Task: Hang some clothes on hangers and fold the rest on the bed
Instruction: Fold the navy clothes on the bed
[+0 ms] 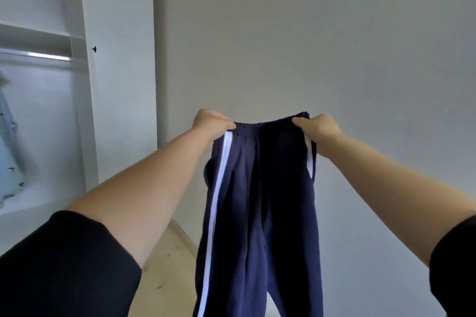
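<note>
I hold up navy track pants with white side stripes in front of me, the legs hanging down out of the bottom of the frame. My left hand grips the left end of the elastic waistband. My right hand grips the right end. The waistband is stretched between both hands at arm's length, against a bare grey wall. No hanger and no bed are in view.
An open white wardrobe stands at the left with a shelf and a metal rail. A light blue patterned garment hangs inside it at the far left. Beige floor shows below, meeting the wall.
</note>
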`<state>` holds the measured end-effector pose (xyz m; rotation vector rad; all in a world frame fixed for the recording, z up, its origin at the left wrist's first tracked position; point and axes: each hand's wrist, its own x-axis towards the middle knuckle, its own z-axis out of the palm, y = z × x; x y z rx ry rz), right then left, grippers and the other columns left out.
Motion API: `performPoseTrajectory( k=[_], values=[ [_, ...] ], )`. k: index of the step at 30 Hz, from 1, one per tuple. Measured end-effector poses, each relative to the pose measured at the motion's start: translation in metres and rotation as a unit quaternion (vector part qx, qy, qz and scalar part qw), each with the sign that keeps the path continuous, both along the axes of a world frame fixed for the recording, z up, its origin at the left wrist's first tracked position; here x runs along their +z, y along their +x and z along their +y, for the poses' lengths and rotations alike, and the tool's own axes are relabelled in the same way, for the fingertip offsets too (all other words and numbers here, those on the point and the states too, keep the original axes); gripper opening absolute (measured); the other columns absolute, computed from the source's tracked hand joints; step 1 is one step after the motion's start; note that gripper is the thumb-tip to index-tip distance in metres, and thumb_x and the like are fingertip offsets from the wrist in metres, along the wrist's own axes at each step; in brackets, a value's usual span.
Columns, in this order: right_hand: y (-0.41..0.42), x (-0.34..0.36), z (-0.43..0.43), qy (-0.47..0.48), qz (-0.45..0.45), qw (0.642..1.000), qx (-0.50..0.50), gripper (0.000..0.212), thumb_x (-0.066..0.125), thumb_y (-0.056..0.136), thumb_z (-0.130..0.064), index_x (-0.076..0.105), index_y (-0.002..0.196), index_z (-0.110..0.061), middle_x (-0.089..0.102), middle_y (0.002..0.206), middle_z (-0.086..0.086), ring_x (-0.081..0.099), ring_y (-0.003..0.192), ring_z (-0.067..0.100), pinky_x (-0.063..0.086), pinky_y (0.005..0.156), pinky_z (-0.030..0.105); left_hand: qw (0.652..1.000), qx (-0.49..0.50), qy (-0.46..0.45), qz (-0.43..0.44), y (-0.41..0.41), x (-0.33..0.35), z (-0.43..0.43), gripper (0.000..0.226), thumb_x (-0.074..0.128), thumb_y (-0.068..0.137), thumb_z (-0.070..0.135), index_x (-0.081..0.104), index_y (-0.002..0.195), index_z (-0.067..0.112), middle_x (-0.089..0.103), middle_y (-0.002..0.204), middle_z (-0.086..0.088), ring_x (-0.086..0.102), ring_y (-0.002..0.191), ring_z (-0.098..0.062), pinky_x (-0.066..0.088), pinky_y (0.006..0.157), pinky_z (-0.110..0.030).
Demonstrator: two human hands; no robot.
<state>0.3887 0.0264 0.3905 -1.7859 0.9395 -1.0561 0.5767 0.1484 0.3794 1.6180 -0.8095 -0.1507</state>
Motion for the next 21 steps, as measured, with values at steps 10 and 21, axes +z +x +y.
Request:
performPoseTrajectory(
  k=[10, 21],
  values=[
    [0.003, -0.027, 0.042, 0.012, -0.024, 0.950, 0.312, 0.031, 0.068, 0.087, -0.019, 0.061, 0.113, -0.005, 0.067, 0.114, 0.016, 0.066, 0.106, 0.026, 0.052, 0.094, 0.036, 0.955, -0.232, -0.056, 0.177, -0.052, 0.028, -0.006, 0.021, 0.042, 0.098, 0.010, 0.056, 0.111, 0.002, 0.064, 0.094, -0.014, 0.065, 0.082, -0.018, 0.054, 0.059, -0.019],
    [-0.007, -0.014, 0.016, 0.075, -0.181, 0.953, 0.230, 0.038, 0.029, 0.077, 0.022, 0.055, 0.090, -0.002, 0.059, 0.090, 0.013, 0.058, 0.084, 0.029, 0.051, 0.075, 0.033, 0.986, -0.164, 0.000, 0.020, -0.026, 0.015, -0.002, 0.088, 0.070, 0.079, 0.048, 0.025, 0.150, 0.021, 0.036, 0.151, 0.002, 0.038, 0.135, -0.016, 0.028, 0.113, -0.039]
  ],
)
